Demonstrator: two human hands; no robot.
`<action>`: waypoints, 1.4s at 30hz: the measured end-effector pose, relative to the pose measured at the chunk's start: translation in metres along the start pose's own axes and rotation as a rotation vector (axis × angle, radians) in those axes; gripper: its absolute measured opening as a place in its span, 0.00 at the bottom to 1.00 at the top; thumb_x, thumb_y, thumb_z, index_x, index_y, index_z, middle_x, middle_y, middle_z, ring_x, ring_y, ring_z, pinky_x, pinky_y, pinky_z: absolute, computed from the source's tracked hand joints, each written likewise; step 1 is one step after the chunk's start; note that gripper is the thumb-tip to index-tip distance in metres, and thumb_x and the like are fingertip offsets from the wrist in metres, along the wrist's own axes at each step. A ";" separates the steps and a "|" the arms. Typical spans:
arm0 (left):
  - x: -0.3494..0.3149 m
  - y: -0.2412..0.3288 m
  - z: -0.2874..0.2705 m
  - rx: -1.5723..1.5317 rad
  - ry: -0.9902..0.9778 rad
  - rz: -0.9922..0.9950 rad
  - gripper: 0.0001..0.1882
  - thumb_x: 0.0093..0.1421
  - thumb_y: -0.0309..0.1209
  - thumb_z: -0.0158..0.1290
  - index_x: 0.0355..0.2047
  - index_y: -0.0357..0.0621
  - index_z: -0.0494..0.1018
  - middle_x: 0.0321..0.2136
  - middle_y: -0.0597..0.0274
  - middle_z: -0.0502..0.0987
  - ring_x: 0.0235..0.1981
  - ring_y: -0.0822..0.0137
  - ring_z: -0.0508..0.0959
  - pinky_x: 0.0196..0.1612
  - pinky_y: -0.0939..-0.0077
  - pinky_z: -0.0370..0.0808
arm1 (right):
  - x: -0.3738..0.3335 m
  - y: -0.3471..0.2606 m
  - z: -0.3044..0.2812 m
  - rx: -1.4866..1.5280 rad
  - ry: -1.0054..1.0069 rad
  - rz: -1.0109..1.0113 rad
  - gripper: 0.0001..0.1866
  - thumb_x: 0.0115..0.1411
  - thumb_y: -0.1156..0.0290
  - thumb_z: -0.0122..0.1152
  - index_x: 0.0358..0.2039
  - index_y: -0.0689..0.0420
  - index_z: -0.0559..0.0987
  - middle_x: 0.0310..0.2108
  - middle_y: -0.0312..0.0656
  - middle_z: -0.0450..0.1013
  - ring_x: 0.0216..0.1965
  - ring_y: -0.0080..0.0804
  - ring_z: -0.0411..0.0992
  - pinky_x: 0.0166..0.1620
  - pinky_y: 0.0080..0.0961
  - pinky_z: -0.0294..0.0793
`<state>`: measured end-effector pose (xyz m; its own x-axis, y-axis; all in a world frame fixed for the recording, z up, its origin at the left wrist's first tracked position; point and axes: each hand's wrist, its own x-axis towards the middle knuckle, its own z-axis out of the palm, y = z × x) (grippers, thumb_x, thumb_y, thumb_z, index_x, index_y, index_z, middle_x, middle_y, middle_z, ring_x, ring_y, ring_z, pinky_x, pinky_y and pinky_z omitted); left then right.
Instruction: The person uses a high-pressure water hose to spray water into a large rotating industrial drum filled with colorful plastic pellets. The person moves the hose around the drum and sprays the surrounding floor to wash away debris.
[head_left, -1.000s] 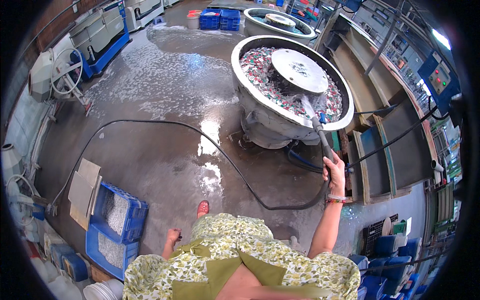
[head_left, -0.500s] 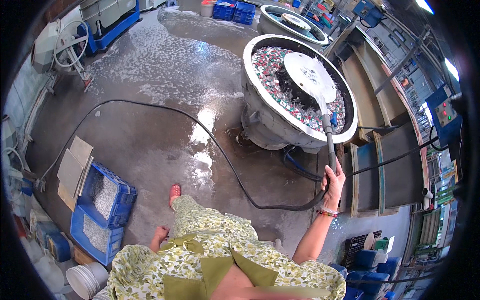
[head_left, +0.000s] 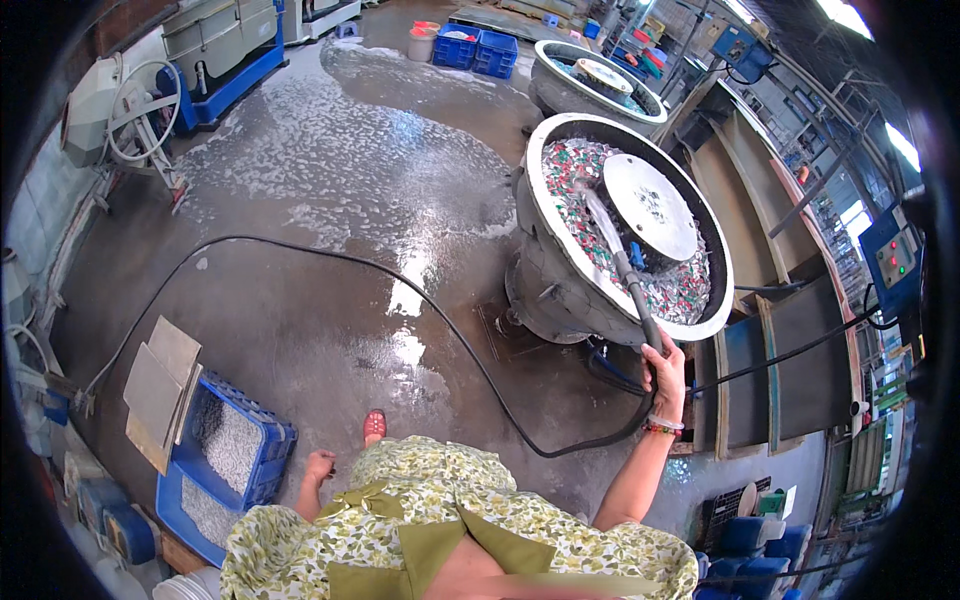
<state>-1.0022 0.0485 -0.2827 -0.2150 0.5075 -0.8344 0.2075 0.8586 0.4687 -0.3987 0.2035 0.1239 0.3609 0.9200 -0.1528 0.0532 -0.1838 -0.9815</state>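
My right hand (head_left: pixel 665 370), stretched forward, is closed round the grey tube end of a black hose (head_left: pixel 640 300). From the hose's tip a stream of water (head_left: pixel 602 215) pours into a large round tub (head_left: pixel 534 195) with a thick white rim. Many small red, green and white pieces (head_left: pixel 572 160) lie inside the tub in water. A white round disc (head_left: pixel 652 205) covers its centre, and a small blue part sits beside the disc's lower edge. My left hand (head_left: pixel 320 466) hangs low at my side, fingers loosely curled, with nothing seen in it.
The hose loops across the wet, foamy floor (head_left: pixel 330 330). Blue crates (head_left: pixel 262 455) of whitish grains and cardboard (head_left: pixel 160 390) lie at left. Another round tub (head_left: pixel 545 85) stands beyond. Wooden troughs (head_left: pixel 800 360) and a control box (head_left: pixel 892 250) are at right.
The hose tip has swung left, so the water now falls on the pieces left of the disc instead of on the disc. My view has shifted; the tub appears lower and farther right.
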 end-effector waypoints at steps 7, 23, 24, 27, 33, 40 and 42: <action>0.048 0.038 -0.085 0.134 0.054 0.024 0.12 0.52 0.27 0.50 0.37 0.43 0.76 0.26 0.58 0.78 0.22 0.66 0.78 0.23 0.72 0.76 | -0.001 -0.010 0.052 -0.163 0.023 0.104 0.32 0.51 0.75 0.59 0.58 0.60 0.63 0.16 0.31 0.65 0.09 0.16 0.58 0.09 0.14 0.53; 0.107 0.036 -0.158 -0.077 0.025 0.111 0.10 0.53 0.24 0.48 0.35 0.41 0.75 0.20 0.59 0.75 0.16 0.66 0.75 0.18 0.71 0.73 | 0.017 -0.035 0.124 -0.185 0.155 0.003 0.30 0.53 0.74 0.57 0.57 0.62 0.63 0.15 0.29 0.62 0.09 0.15 0.57 0.10 0.14 0.52; 0.106 0.028 -0.152 -0.027 0.008 0.122 0.10 0.53 0.24 0.48 0.35 0.41 0.75 0.20 0.59 0.75 0.16 0.66 0.75 0.18 0.70 0.73 | 0.018 -0.032 0.126 -0.183 0.152 0.016 0.30 0.53 0.74 0.57 0.57 0.63 0.63 0.15 0.29 0.62 0.09 0.15 0.57 0.10 0.15 0.52; 0.053 0.062 -0.128 0.152 -0.029 0.126 0.10 0.53 0.25 0.49 0.36 0.40 0.75 0.20 0.59 0.75 0.17 0.66 0.75 0.18 0.70 0.74 | 0.018 -0.029 0.133 -0.168 0.155 0.007 0.32 0.52 0.75 0.58 0.58 0.64 0.61 0.16 0.30 0.63 0.09 0.16 0.58 0.10 0.15 0.53; 0.136 -0.056 -0.117 0.104 -0.108 0.110 0.11 0.52 0.23 0.50 0.37 0.38 0.75 0.21 0.59 0.75 0.20 0.66 0.76 0.23 0.72 0.75 | 0.014 -0.022 0.115 -0.097 0.287 0.011 0.34 0.52 0.76 0.58 0.60 0.62 0.58 0.16 0.32 0.64 0.09 0.17 0.59 0.09 0.16 0.54; 0.101 0.027 -0.137 0.052 -0.093 0.054 0.09 0.55 0.25 0.49 0.38 0.44 0.72 0.20 0.63 0.72 0.17 0.66 0.75 0.17 0.72 0.72 | -0.003 0.020 0.057 0.023 0.484 0.060 0.30 0.53 0.76 0.58 0.57 0.63 0.62 0.15 0.33 0.63 0.09 0.19 0.60 0.09 0.16 0.56; 0.113 0.027 -0.142 -0.003 -0.117 0.022 0.10 0.56 0.25 0.49 0.39 0.44 0.72 0.19 0.63 0.72 0.17 0.66 0.74 0.17 0.73 0.72 | -0.009 0.021 0.053 0.028 0.540 0.080 0.27 0.53 0.76 0.57 0.54 0.63 0.64 0.15 0.33 0.64 0.09 0.19 0.60 0.09 0.16 0.56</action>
<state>-1.1567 0.1394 -0.3235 -0.0980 0.5142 -0.8521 0.2081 0.8478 0.4877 -0.4504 0.2094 0.0990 0.7898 0.5939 -0.1535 -0.0164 -0.2297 -0.9731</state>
